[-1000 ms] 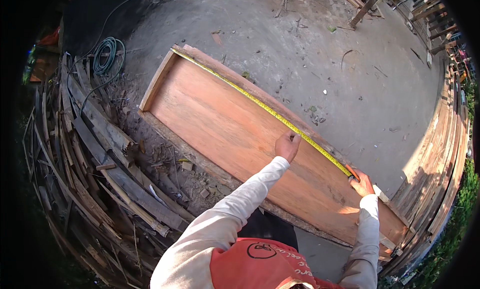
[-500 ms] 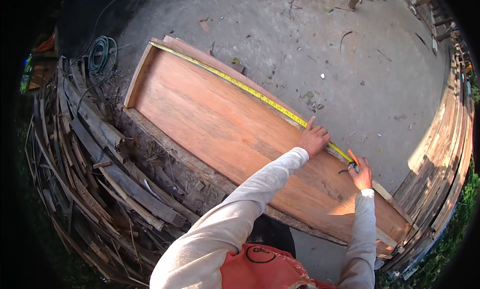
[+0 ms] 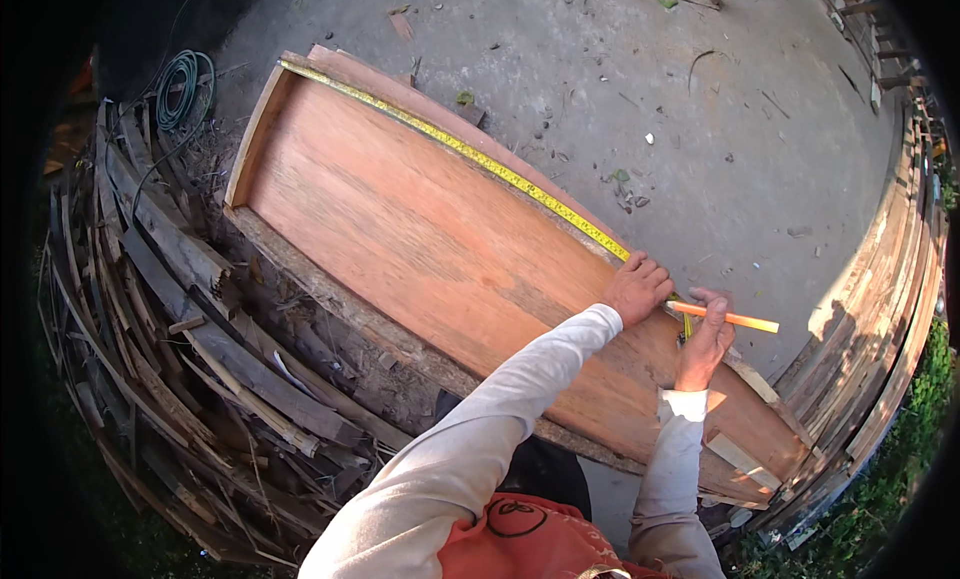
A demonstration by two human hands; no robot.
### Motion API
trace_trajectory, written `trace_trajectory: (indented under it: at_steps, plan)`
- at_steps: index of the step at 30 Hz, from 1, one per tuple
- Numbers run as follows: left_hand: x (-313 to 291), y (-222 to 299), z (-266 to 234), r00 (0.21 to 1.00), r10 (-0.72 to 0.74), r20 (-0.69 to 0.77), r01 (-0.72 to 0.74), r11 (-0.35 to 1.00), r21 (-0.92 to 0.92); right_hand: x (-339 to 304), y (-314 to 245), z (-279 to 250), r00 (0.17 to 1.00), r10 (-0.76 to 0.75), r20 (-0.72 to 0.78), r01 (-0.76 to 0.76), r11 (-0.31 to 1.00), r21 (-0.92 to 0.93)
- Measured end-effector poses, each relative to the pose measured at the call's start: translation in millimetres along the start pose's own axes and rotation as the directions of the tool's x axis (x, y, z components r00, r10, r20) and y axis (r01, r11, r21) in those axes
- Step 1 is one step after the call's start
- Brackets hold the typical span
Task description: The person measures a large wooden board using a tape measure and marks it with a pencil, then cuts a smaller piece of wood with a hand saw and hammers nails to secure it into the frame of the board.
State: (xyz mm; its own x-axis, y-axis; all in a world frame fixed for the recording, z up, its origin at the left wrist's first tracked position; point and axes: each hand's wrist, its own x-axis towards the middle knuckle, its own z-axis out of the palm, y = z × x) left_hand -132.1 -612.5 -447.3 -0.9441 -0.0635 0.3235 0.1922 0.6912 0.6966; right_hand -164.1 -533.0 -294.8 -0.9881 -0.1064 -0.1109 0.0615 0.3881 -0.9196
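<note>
A yellow tape measure blade (image 3: 480, 162) stretches along the far edge of a long wooden panel (image 3: 450, 239) with raised wooden rims, starting at its upper left corner. My left hand (image 3: 640, 291) is closed on the tape at that edge, past the panel's middle. Close beside it on the right, my right hand (image 3: 706, 341) holds an orange pencil (image 3: 740, 321) between thumb and fingers. The pencil's tip points left, at my left hand. A short piece of yellow tape shows between the hands; the tape's case is hidden.
Old boards and sticks (image 3: 180, 359) are heaped along the left. More stacked planks (image 3: 880, 309) lie at the right. A coiled green hose (image 3: 178, 91) rests at the upper left. The grey concrete floor (image 3: 560, 69) beyond the panel carries small stones and leaves.
My right hand has moved left, close to my left hand, and the pencil now lies level with its tip leftward. My left hand has shifted slightly along the tape.
</note>
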Motion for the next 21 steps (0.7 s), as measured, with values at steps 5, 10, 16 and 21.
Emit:
trace_trajectory:
  at_steps: [5, 10, 16, 21]
  plan:
    - [-14, -1, 2, 0.993, -0.039, -0.108, 0.039, 0.999, 0.002, -6, -11, 134, 0.939, 0.148, 0.311, -0.213, 0.959, 0.186]
    - [-23, -5, -20, 0.998, -0.026, -0.057, 0.03, 0.997, 0.067, -17, 10, 226, 0.915, 0.159, 0.37, -0.281, 0.91, 0.305]
    - [-41, -17, -42, 0.994, -0.036, -0.1, 0.042, 0.997, 0.059, -30, 27, 272, 0.923, 0.18, 0.341, -0.261, 0.943, 0.209]
    - [-54, -25, -33, 0.995, -0.051, -0.083, 0.051, 0.999, -0.001, -33, 37, 286, 0.942, 0.168, 0.289, -0.219, 0.964, 0.153]
